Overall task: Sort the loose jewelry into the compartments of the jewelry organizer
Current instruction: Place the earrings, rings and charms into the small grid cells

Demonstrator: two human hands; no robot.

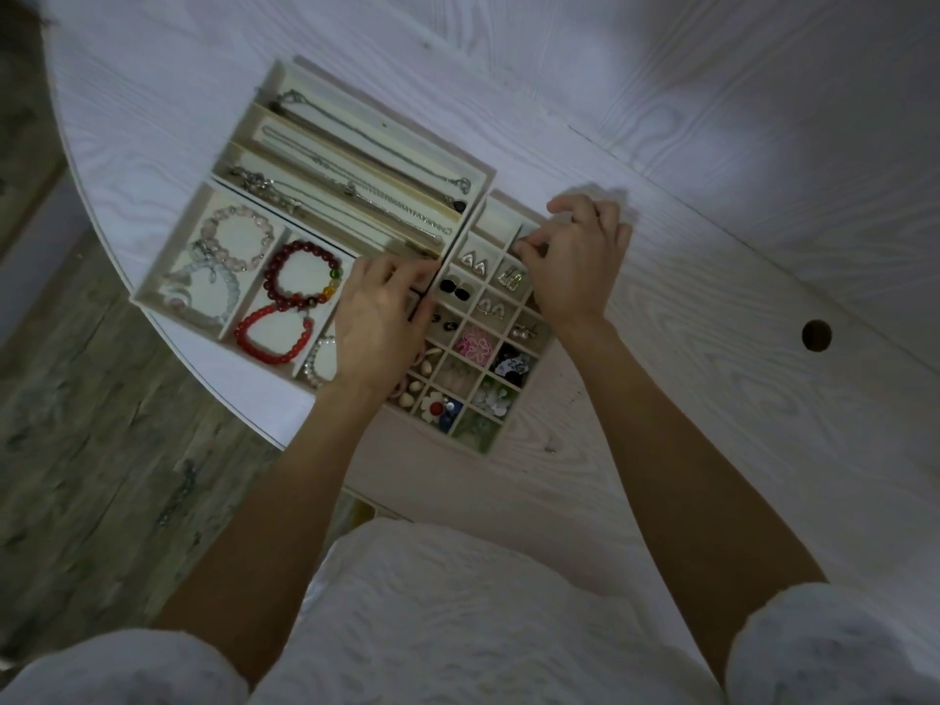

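- Organizer sat on white table, near its curved edge; three trays butted together.
- Far tray: long slots w/ chains laid lengthwise, one ending in dark pendant.
- Near-left tray: pink bead bracelet and clear one in left section; dark red bracelet w/ green and yellow beads plus bright red bracelet in next section; pearl bracelet partly under left wrist.
- Right tray: grid of small cells. Silver triangle earrings near top, silver clip earrings just right of them, black studs below, pink flower, dark flower, white daisy w/ red centre, green bits in nearest cell.
- Left hand lay over seam between bracelet tray and grid, fingers curled at divider; looked like pinching sth small, item too hidden to name. Grip: can't tell for sure.
- Right hand was over top-right cells of grid, fingers curled, thumb and forefinger tips together at cell edge. Whether anything held: can't tell, too small/dim.
- Both forearms bare, white sleeves at bottom; white garment between.
- Round hole in table, well right of organizer.
- Wood-look floor to left.
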